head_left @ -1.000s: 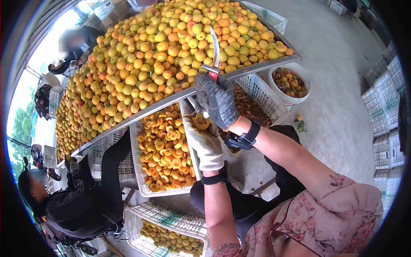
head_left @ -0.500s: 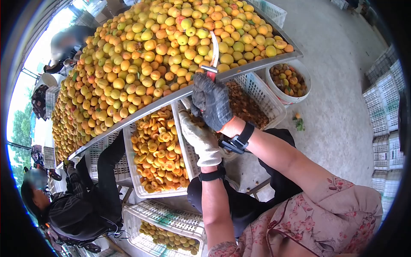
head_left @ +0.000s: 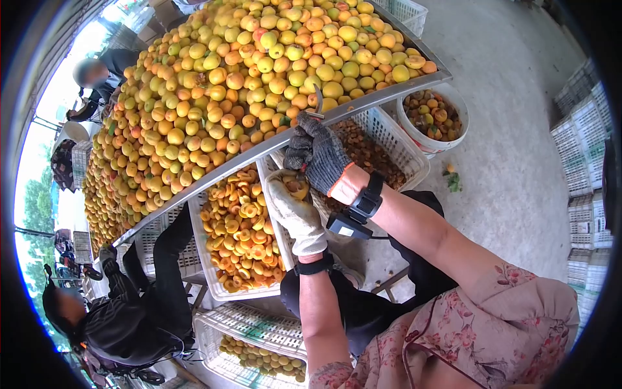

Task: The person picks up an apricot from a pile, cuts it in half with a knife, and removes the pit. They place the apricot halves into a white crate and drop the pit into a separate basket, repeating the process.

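observation, head view.
- left hand (head_left: 295,214), light glove: fingers curled round one apricot (head_left: 297,187), palm up, just under the rim of the desk (head_left: 246,159). the fruit sits cupped, cut side up as far as can be seen.
- right hand (head_left: 319,155), dark knit glove: fist closed on a knife (head_left: 318,98). only a short stretch of blade shows above the knuckles. this hand lies directly over the left, touching it, so the contact between blade and fruit is hidden.
- judgement: both hands are kept low and close to the body, above the crates, probably so that whatever comes off the fruit falls into a container rather than onto the floor (head_left: 512,84).

surroundings.
- the desk is tilted and heaped with whole apricots (head_left: 246,78). its metal lip holds the heap back right at the right hand's knuckles.
- below the lip: a white crate (head_left: 241,295) of halved fruit to the left, a crate of stones (head_left: 389,133) behind the right wrist, and a bucket (head_left: 433,149) beyond it.
- a lower crate (head_left: 253,324) holds whole fruit.
- a co-worker (head_left: 129,324) in dark clothes crouches at lower left, well apart.
- the desk lip and crate walls crowd the hands from above and from the sides.
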